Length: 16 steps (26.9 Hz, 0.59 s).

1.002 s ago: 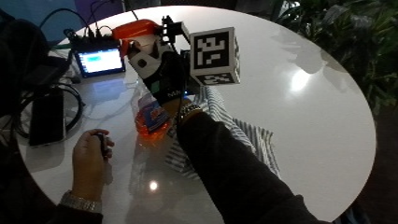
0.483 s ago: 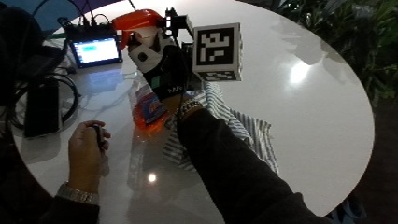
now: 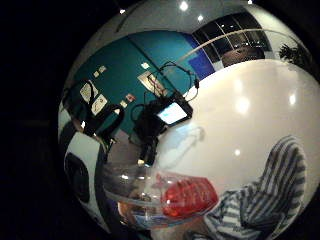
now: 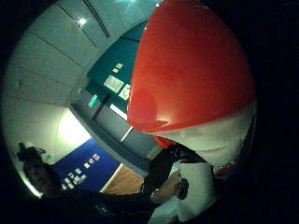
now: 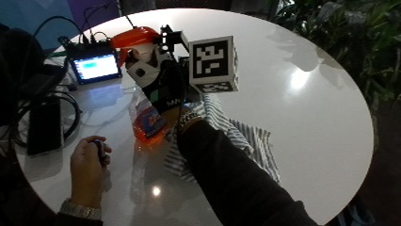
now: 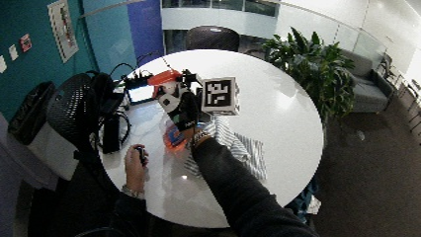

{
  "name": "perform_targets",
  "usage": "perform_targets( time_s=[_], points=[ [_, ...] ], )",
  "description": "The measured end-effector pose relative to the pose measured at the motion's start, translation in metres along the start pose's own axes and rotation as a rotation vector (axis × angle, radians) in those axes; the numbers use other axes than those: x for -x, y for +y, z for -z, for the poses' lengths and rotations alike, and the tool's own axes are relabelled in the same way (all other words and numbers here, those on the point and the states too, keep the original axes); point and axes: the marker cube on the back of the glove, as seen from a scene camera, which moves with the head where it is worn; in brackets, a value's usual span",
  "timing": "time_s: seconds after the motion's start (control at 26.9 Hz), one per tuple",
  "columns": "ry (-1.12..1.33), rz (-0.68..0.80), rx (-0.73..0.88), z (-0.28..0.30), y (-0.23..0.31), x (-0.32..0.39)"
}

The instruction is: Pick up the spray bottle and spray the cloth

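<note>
My gloved right hand [image 5: 164, 84] grips a spray bottle around its neck and holds it roughly upright over the table. The bottle has an orange-red spray head [image 5: 134, 36], a white neck and a clear body with an orange base [image 5: 149, 126]. Its head fills the thumb side palm view [image 4: 187, 70], and its body shows close in the little finger side view [image 3: 170, 196]. A striped grey and white cloth [image 5: 245, 137] lies crumpled on the white table, just right of the bottle and under my forearm. It also shows beside the bottle [image 3: 272, 187].
The person's bare left hand [image 5: 88, 162] rests near the table's front edge, holding a small dark object. A small lit screen [image 5: 95, 67] with cables stands at the back left, and a black flat device [image 5: 44, 127] lies at the left. A plant [image 5: 351, 42] stands beyond the round table [image 5: 300, 70].
The outside picture has shifted a little. The hand keeps the bottle in much the same place beside the cloth; the bare hand has not moved.
</note>
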Motion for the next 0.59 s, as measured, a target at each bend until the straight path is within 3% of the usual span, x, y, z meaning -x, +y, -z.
perform_targets(
  time_s=[0.26, 0.59],
  points=[
    [-0.028, -0.118, 0.047, -0.014, 0.025, -0.011],
    [0.094, -0.125, 0.146, -0.015, 0.046, -0.024]
  ],
)
